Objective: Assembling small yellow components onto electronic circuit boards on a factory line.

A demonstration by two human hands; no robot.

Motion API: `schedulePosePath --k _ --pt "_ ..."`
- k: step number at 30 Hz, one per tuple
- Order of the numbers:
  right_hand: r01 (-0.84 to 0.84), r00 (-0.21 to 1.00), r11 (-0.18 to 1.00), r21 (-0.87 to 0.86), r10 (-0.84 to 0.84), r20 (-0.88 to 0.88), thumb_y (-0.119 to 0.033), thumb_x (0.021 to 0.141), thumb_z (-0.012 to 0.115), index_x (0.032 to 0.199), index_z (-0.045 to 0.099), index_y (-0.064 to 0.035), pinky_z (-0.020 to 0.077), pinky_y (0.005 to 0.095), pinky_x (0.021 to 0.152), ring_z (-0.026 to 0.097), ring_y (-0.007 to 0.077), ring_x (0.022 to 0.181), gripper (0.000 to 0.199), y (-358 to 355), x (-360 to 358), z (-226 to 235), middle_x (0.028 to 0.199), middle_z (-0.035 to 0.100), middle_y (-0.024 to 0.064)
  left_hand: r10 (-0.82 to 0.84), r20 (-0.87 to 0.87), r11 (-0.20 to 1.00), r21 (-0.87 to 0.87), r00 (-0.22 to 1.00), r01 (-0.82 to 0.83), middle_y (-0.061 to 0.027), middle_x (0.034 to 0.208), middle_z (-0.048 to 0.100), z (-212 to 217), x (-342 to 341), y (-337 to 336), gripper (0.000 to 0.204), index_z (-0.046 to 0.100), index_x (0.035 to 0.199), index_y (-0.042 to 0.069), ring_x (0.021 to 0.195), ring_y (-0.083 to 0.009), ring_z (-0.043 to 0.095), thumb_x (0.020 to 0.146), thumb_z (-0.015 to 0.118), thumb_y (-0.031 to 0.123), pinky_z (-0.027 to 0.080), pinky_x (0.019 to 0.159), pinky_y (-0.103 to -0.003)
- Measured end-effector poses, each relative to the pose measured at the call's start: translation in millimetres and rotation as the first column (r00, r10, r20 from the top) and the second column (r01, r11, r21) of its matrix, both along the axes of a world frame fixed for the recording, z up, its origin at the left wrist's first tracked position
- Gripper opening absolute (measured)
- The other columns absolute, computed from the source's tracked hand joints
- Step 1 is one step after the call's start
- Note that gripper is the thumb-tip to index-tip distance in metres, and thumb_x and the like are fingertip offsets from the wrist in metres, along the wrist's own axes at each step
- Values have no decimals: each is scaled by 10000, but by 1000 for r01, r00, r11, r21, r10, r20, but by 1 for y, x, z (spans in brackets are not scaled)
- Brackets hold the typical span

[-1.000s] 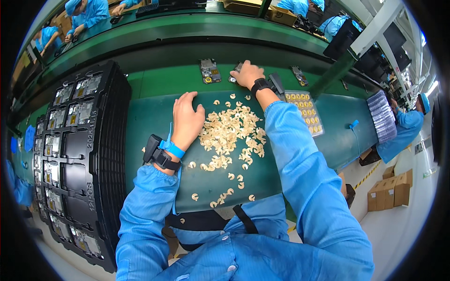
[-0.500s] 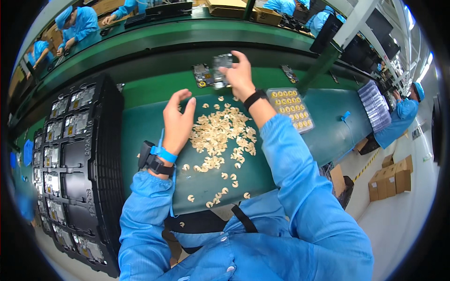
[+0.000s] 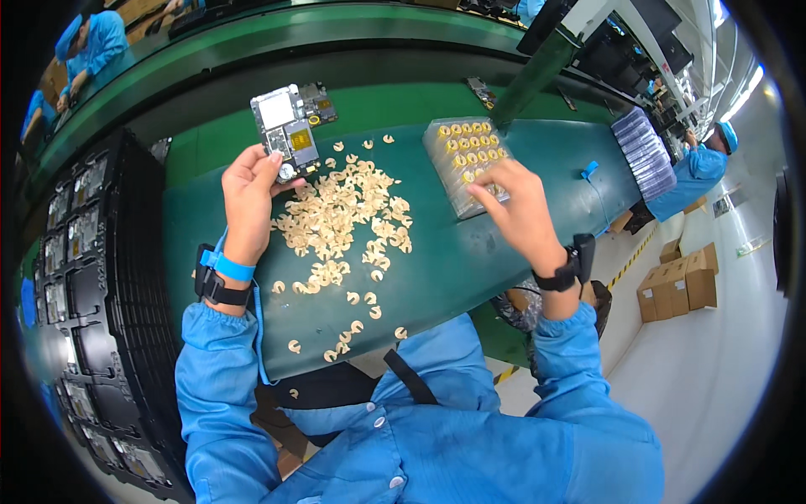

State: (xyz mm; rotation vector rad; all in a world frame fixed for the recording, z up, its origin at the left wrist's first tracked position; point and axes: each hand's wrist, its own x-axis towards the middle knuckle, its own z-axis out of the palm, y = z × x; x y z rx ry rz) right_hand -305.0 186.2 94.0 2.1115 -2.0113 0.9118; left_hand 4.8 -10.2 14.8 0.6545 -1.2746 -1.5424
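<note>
Green matting (image 3: pixel 457 273) spans our head view. At ten o'clock our left hand (image 3: pixel 248 195) pinches a circuit board (image 3: pixel 287 130); a slack grip could drop it among the cream pieces (image 3: pixel 336 217). At two o'clock our right hand (image 3: pixel 520 206) curls over the clear tray (image 3: pixel 457 197); we cannot tell whether it grasps anything.

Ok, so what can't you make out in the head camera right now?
In the head view:
Underside of the circuit board in the left hand: faces away.
Second board: partly behind the held one.
Whether the right hand touches the clear tray: fingers block it.
Pile of tan pieces, lower layers: covered by those above.
</note>
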Motion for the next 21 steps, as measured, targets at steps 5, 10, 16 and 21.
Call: schedulePosePath --k 5,10,16,21 --pt "-20 991 997 78 30 -131 -92 866 745 901 682 -29 489 439 837 611 345 920 96 23 -10 -21 921 647 126 37 65 999 -25 997 -35 -89 1066 715 -5 6 1 255 636 1207 -47 926 -148 708 1054 570 148 632 790 -316" --pt "-60 977 993 100 79 -198 -76 889 697 930 648 -38 474 437 863 602 345 945 74 22 -16 -23 933 635 121 78 65 996 -41 995 -76 -114 1044 717 -6 6 0 255 623 1199 -72 913 -163 714 1052 568 129 639 778 -317" --pt "-135 977 964 227 168 -133 -76 916 647 941 615 -35 457 432 876 586 354 968 58 17 -32 -10 941 609 124 79 95 997 -21 992 -77 -110 1045 717 -6 2 -1 250 627 1201 -71 909 -160 710 1050 566 119 637 770 -309" --pt "-177 978 948 266 199 -57 -70 921 637 950 605 -32 452 430 888 577 361 992 57 12 -36 0 977 607 144 61 91 998 -4 994 -61 -121 1057 723 -7 4 2 254 628 1208 -72 904 -158 708 1050 562 115 635 767 -301"
